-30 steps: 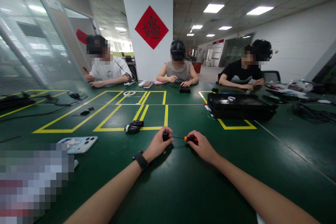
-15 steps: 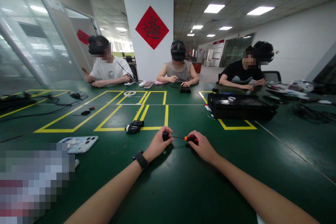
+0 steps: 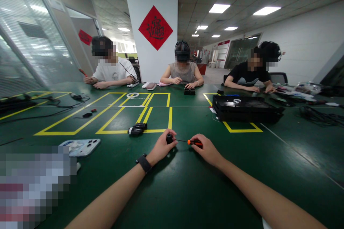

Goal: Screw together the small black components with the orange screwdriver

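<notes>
My left hand [image 3: 163,143], with a dark watch on the wrist, is closed around a small black cylindrical part [image 3: 169,138]. Its exact kind is too small to make out. In my right hand [image 3: 206,147] is a screwdriver [image 3: 195,144] with an orange and black handle, held by the fingers. The thin shaft points left and its tip reaches the black part or the fingertips beside it; the exact contact is hidden. Both hands are just above the green table [image 3: 182,193].
A bundle of black cylindrical pieces [image 3: 137,129] lies beyond my left hand. The phone [image 3: 82,147] rests at left, and a large black casing [image 3: 247,109] stands at right. Cables [image 3: 319,116] lie farther right. Three people sit across the table, one near a black block [image 3: 189,92].
The screwdriver handle has shifted very slightly left in my right hand. Across the table, the left person's orange-handled tool has moved left, and the right person's hand has moved right.
</notes>
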Motion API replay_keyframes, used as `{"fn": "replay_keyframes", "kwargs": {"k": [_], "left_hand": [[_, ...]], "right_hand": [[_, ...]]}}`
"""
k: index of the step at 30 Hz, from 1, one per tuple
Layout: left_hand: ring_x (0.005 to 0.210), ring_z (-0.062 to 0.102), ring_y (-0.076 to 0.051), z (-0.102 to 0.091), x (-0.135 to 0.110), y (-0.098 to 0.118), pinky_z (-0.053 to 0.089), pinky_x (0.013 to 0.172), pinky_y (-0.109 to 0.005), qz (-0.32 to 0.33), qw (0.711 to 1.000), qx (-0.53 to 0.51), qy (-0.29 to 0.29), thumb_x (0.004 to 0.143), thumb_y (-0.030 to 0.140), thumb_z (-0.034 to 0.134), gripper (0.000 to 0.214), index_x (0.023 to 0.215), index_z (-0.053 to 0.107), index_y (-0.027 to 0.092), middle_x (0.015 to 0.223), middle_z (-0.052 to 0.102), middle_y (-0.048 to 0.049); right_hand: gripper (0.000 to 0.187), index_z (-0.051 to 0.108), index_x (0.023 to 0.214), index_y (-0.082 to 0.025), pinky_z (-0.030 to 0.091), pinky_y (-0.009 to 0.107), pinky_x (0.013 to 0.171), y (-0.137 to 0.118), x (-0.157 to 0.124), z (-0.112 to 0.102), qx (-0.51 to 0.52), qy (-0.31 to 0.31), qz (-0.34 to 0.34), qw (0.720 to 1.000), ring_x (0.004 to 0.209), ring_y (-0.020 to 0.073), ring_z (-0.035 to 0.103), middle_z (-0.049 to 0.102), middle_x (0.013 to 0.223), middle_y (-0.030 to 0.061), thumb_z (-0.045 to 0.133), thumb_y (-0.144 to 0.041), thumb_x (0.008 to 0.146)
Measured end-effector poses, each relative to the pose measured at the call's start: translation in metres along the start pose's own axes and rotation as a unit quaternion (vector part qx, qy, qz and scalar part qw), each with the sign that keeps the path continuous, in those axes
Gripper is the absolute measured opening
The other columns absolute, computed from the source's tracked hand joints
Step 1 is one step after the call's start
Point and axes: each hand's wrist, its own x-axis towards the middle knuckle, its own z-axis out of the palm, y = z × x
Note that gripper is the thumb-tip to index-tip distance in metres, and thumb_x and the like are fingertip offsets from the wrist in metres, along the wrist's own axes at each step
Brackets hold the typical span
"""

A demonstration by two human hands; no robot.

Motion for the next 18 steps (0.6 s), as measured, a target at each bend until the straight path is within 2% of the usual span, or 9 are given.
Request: {"fn": "replay_keyframes", "kwargs": {"k": [2, 4, 8, 11, 13, 18], "left_hand": [[0.076, 0.054, -0.012, 0.0, 0.0, 0.0001, 0.041, 0.075, -0.027, 0.003, 1.0, 0.001, -0.003, 0.073, 0.016, 0.056, 0.023, 0.094, 0.047, 0.019, 0.081, 0.054, 0.0017], [0.076, 0.053, -0.012, 0.0, -0.0001, 0.0, 0.041, 0.075, -0.027, 0.004, 1.0, 0.0, -0.008, 0.073, 0.015, 0.056, 0.023, 0.094, 0.047, 0.019, 0.081, 0.054, 0.0015], [0.076, 0.053, -0.012, 0.0002, -0.0003, -0.0011, 0.041, 0.074, -0.026, 0.001, 1.0, -0.001, -0.008, 0.073, 0.015, 0.055, 0.023, 0.094, 0.047, 0.019, 0.081, 0.054, 0.0014], [0.076, 0.053, -0.012, 0.0003, 0.0, -0.002, 0.041, 0.074, -0.026, 0.002, 1.0, 0.004, -0.002, 0.073, 0.015, 0.055, 0.024, 0.094, 0.047, 0.018, 0.081, 0.054, 0.0016], [0.075, 0.053, -0.012, 0.0005, 0.0002, -0.0022, 0.041, 0.074, -0.026, 0.003, 1.0, 0.005, -0.003, 0.073, 0.015, 0.055, 0.023, 0.094, 0.046, 0.018, 0.08, 0.053, 0.0018], [0.074, 0.052, -0.012, 0.0008, 0.0008, -0.0018, 0.041, 0.073, -0.026, 0.002, 1.0, -0.001, -0.008, 0.073, 0.015, 0.055, 0.023, 0.094, 0.046, 0.019, 0.079, 0.053, 0.002]], "right_hand": [[0.02, 0.056, 0.097, -0.02, 0.041, 0.033, 0.084, -0.0001, -0.0005, 0.0001, 0.002, 0.007, 0.005, 1.0, 0.092, 0.0177, 0.052, 0.057, 0.097, 0.0038, 0.055, -0.023, 0.078], [0.022, 0.055, 0.102, -0.021, 0.04, 0.034, 0.086, 0.0, -0.0006, 0.0, 0.007, 0.005, 0.01, 1.0, 0.095, 0.0176, 0.051, 0.056, 0.101, 0.0046, 0.052, -0.024, 0.08], [0.02, 0.06, 0.092, -0.02, 0.038, 0.034, 0.088, 0.0016, 0.0001, -0.0001, 0.003, -0.011, -0.006, 1.0, 0.096, 0.0169, 0.05, 0.057, 0.097, 0.0049, 0.04, -0.022, 0.087], [0.014, 0.057, 0.093, -0.019, 0.04, 0.032, 0.084, 0.0036, 0.0005, 0.001, 0.0, 0.004, -0.006, 1.0, 0.091, 0.0167, 0.051, 0.057, 0.095, 0.004, 0.051, -0.022, 0.081], [0.022, 0.055, 0.099, -0.019, 0.041, 0.032, 0.083, 0.0047, 0.0006, 0.0019, 0.002, 0.015, 0.001, 1.0, 0.091, 0.0169, 0.051, 0.056, 0.098, 0.0042, 0.056, -0.023, 0.078], [0.019, 0.06, 0.093, -0.019, 0.039, 0.034, 0.087, 0.0053, 0.0009, 0.0019, 0.003, -0.004, -0.015, 1.0, 0.095, 0.0172, 0.051, 0.057, 0.096, 0.0052, 0.042, -0.023, 0.086]]}}
